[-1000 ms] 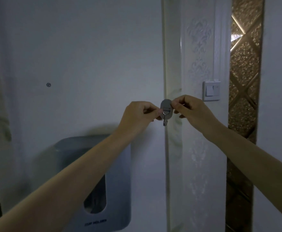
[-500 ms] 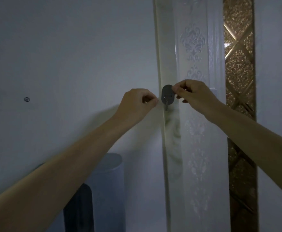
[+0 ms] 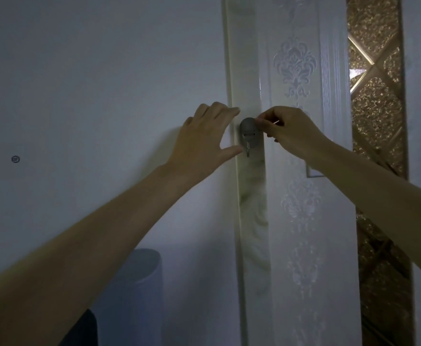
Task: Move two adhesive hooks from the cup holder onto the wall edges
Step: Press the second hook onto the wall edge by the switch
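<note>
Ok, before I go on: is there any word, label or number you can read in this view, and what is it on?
No readable text.
Small round mark on the grey wall: too small to read.
Adhesive hook, white trim, blue-grey cup holder: no lettering shows.

The right hand covers the right rim of the hook, so its grip there cannot be judged. The right forearm hides most of the switch. The cup holder is cut off by the bottom edge and partly behind the left forearm. The small wall mark is too small to read.
</note>
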Motion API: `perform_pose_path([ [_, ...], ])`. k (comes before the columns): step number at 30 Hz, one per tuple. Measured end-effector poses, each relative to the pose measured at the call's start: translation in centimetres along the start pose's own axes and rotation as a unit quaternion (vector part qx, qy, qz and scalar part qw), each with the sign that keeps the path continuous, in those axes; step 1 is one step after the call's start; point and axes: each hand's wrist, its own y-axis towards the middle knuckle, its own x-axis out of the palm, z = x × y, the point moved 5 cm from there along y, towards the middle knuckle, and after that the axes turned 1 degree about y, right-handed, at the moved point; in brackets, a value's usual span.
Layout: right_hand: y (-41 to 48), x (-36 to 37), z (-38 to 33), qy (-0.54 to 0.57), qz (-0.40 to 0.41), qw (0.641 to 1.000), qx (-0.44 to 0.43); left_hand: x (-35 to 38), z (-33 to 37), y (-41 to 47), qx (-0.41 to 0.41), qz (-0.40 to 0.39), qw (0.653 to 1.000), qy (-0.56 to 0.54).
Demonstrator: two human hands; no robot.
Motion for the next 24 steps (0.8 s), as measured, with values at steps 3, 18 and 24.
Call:
perform_pose_path([
  [3,0.4,-0.1,0.2,0.008,0.01,1.0,-0.01,0.3,0.2,0.7,0.007,-0.007,1.0,0.022],
  [18,0.9,0.1,0.5,0.009,0.043,0.998,-0.037,0.7,0.2,1.8,0.009,0.026,0.998,0.057],
  [24,0.7,0.4,0.7,0.032,0.057,0.997,-0.035,1.0,0.3,1.8,-0.007,0.04,0.998,0.043],
])
